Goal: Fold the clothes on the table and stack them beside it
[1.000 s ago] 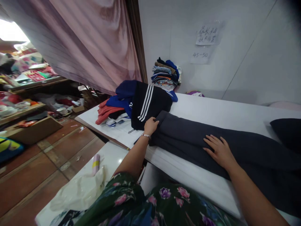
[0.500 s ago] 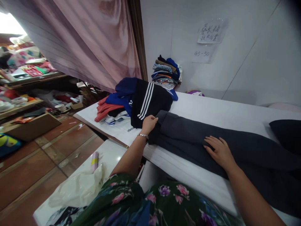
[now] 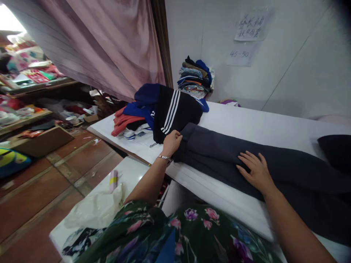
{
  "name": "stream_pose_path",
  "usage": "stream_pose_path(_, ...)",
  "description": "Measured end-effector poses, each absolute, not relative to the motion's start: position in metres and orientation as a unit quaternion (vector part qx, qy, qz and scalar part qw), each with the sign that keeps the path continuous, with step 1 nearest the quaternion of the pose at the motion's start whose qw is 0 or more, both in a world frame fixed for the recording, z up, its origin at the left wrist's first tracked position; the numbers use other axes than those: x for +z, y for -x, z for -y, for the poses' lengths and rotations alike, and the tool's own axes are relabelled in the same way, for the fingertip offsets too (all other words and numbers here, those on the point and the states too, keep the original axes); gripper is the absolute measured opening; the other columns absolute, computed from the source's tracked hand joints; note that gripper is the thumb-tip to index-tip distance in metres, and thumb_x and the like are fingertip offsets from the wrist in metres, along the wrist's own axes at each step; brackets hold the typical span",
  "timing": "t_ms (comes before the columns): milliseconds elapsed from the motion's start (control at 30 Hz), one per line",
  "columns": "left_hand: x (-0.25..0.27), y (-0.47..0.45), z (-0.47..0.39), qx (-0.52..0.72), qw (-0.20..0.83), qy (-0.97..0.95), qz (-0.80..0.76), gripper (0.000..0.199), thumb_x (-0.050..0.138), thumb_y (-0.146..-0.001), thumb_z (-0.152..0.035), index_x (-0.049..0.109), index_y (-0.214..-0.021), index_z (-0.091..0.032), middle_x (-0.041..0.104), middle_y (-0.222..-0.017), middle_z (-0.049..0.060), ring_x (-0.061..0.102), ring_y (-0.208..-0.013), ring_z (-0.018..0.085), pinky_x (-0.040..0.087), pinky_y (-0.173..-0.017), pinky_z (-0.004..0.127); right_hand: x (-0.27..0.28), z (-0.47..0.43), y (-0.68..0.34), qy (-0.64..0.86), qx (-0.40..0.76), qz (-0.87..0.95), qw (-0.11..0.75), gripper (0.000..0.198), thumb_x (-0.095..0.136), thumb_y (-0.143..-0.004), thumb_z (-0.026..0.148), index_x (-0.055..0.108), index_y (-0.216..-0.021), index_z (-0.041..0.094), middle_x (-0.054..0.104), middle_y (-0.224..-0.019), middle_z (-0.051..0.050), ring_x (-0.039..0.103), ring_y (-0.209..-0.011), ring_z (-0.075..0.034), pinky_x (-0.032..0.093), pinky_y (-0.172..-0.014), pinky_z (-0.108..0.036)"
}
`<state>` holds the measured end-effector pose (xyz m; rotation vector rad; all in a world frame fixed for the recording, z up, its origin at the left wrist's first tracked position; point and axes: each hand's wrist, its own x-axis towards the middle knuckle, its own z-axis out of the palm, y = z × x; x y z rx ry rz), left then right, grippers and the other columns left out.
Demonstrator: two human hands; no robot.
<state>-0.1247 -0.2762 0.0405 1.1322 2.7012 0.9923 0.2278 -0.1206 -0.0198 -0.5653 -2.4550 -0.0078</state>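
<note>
A long dark grey garment, which looks like a pair of trousers (image 3: 219,148), lies stretched along the white table and runs out of view at the right. At its left end my left hand (image 3: 172,141) is closed, fingers pinching the edge of the cloth. My right hand (image 3: 255,171) rests flat on the middle of the fabric with the fingers spread. Just beyond my left hand lies a black garment with three white stripes (image 3: 181,115), heaped over blue and coral-red clothes (image 3: 127,122).
A folded clothes stack (image 3: 194,78) stands at the back by the wall. A black item (image 3: 334,151) lies at the right. Nearer me, a low white table (image 3: 128,171) holds a plastic bag (image 3: 95,210) and a pinkish roll (image 3: 113,180). A curtain (image 3: 117,47) hangs at the left.
The camera view has shifted slightly. My left hand has edged a little back toward me at the cloth's end; my right hand stays flat on the garment.
</note>
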Motion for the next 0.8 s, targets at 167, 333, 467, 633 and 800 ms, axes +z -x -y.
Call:
stream_pose_path(167,0.046,0.116,0.309,0.265,0.082,-0.42,-0.864,0.011,0.061,-0.08,-0.031,0.067,-0.082,-0.021,0.069,-0.08,0.0,0.061,-0.075,0.015,0.039,-0.062,0.024,-0.003,0.147,-0.225,0.105,0.103,0.935,0.322,0.034,0.059,-0.087,0.034,0.062,-0.118,0.021,0.071,-0.105,-0.009,0.064,-0.101,-0.024,0.051,-0.089,-0.042)
stream_pose_path(333,0.05,0.106,0.34,0.114,0.125,-0.413,-0.895,0.02,0.066,-0.078,-0.039,0.066,-0.089,-0.022,0.069,-0.083,0.0,0.062,-0.076,0.017,0.038,-0.06,0.025,-0.01,0.168,-0.216,0.077,0.109,0.972,0.195,0.048,0.058,-0.087,0.042,0.057,-0.129,0.02,0.064,-0.122,-0.012,0.059,-0.11,-0.027,0.051,-0.091,-0.045)
stream_pose_path(467,0.045,0.096,0.348,0.049,0.097,-0.436,-0.893,0.023,0.065,-0.079,-0.04,0.066,-0.093,-0.022,0.066,-0.097,0.003,0.062,-0.089,0.019,0.041,-0.065,0.026,-0.019,0.17,-0.21,0.113,0.08,0.972,0.191,0.034,0.049,-0.092,0.032,0.062,-0.121,0.02,0.065,-0.12,-0.011,0.061,-0.107,-0.026,0.053,-0.087,-0.044)
stream_pose_path(633,0.035,0.082,0.346,0.023,0.056,-0.465,-0.883,0.026,0.064,-0.078,-0.037,0.062,-0.099,-0.022,0.06,-0.102,0.004,0.06,-0.094,0.021,0.045,-0.069,0.028,-0.018,0.167,-0.211,0.124,0.093,0.955,0.254,0.027,0.042,-0.095,0.024,0.067,-0.103,0.019,0.071,-0.099,-0.009,0.066,-0.089,-0.02,0.056,-0.075,-0.033)
stream_pose_path(800,0.028,0.068,0.337,0.028,-0.019,-0.494,-0.869,0.017,0.057,-0.082,-0.022,0.057,-0.099,-0.02,0.056,-0.106,0.006,0.056,-0.097,0.021,0.045,-0.069,0.03,-0.013,0.165,-0.211,0.113,0.108,0.946,0.285,0.022,0.045,-0.094,0.023,0.065,-0.102,0.018,0.071,-0.097,-0.008,0.067,-0.086,-0.019,0.056,-0.074,-0.032)
